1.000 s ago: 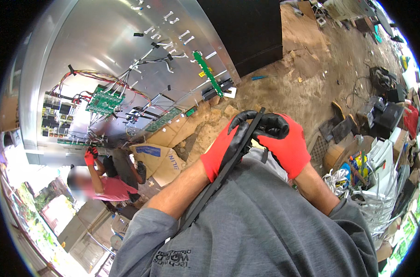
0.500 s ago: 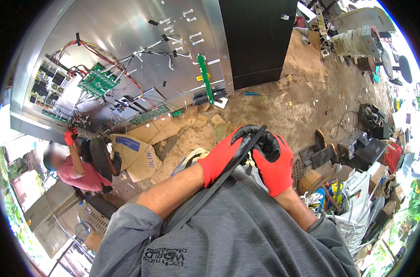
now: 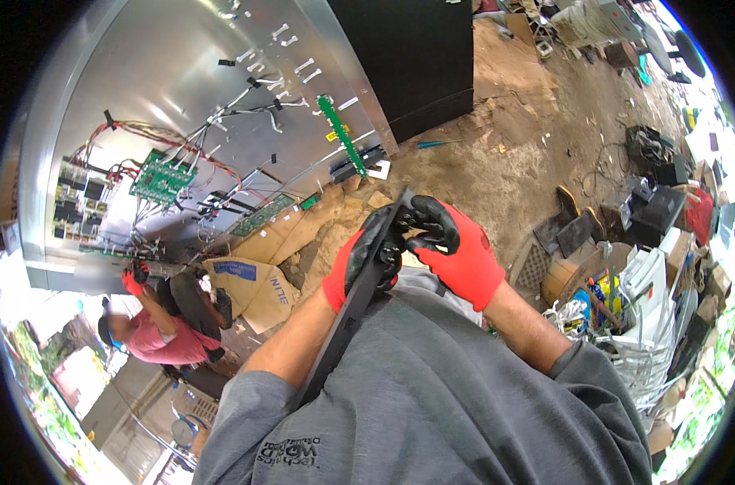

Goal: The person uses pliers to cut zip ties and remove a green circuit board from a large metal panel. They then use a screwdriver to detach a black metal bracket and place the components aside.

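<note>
I hold a long, flat black strip (image 3: 343, 327) that runs from my chest up to my hands. My left hand (image 3: 359, 263), in a red and black glove, wraps around the strip near its upper end. My right hand (image 3: 456, 250), gloved the same way, pinches the top end of the strip with its fingertips. Both hands sit close together in front of my grey shirt.
A large metal panel (image 3: 190, 97) with green circuit boards (image 3: 161, 179) and wiring lies ahead. Another person in a pink shirt (image 3: 161, 339) crouches at its lower left. Cardboard (image 3: 250, 283) covers the dirt ground; a black cabinet (image 3: 420, 56) and piled scrap (image 3: 650, 242) stand at right.
The view has swung, so the panel and the crouching person sit further right and lower. My hands stay on the strip, the right fingers now pinching its tip.
</note>
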